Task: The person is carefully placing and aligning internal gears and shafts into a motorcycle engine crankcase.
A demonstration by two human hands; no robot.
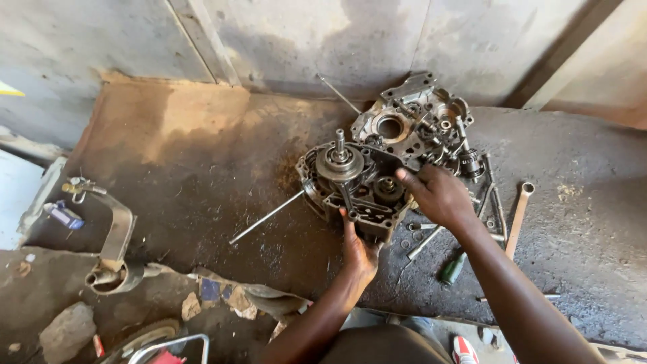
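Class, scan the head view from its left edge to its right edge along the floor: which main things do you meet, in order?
Bent exhaust pipe → thin rod → left hand on the engine case → right hand → green-handled screwdriver → flat wrench.
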